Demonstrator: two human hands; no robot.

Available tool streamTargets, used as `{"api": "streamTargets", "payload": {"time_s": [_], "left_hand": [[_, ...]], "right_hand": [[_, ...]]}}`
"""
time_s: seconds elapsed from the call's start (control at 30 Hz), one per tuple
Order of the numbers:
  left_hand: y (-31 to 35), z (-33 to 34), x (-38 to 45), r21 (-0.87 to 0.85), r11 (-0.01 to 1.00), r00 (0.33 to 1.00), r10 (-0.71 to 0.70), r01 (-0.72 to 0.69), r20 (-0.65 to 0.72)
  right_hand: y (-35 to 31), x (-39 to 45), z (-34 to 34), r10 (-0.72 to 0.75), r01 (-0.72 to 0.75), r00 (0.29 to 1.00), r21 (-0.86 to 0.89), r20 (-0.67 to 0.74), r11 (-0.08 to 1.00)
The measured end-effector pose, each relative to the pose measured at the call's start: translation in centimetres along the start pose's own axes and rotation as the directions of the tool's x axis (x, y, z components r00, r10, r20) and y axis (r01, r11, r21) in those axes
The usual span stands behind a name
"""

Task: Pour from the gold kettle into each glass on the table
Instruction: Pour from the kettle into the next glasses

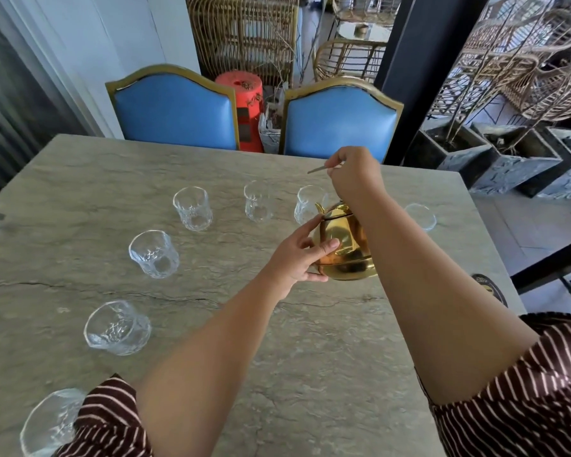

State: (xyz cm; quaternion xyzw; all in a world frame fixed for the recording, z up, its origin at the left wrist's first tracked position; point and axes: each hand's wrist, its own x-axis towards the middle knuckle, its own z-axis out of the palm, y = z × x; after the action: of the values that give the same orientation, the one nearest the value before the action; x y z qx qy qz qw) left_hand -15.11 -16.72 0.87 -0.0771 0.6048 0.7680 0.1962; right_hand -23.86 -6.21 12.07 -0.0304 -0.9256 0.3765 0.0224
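Note:
The gold kettle (342, 249) stands upright on the stone table (244, 351), right of centre. My left hand (297, 255) rests on its left side, thumb and fingers against the body. My right hand (355, 174) is above the kettle, closed on its thin raised handle (317, 169). Several clear glasses curve around the kettle: one at the near left edge (51, 423), half hidden by my sleeve, then (117, 328), (154, 254), (193, 208), (258, 201), one behind the kettle (307, 202), and one at the right (421, 216). All look empty.
Two blue chairs (175, 108) (340, 122) stand at the table's far side. A red stool (244, 103) and wicker furniture (244, 37) lie behind them. A black post (419, 77) and stone planters (495, 159) are at the right. A dark round object (490, 288) sits on the table's right edge.

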Motion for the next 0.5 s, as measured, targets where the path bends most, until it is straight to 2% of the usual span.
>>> {"api": "streamTargets", "payload": {"time_s": [0.5], "left_hand": [[0.5, 0.7, -0.1, 0.005, 0.999, 0.999, 0.032, -0.032, 0.005]], "right_hand": [[-0.4, -0.1, -1.1, -0.011, 0.012, 1.0, -0.008, 0.018, 1.0]]}}
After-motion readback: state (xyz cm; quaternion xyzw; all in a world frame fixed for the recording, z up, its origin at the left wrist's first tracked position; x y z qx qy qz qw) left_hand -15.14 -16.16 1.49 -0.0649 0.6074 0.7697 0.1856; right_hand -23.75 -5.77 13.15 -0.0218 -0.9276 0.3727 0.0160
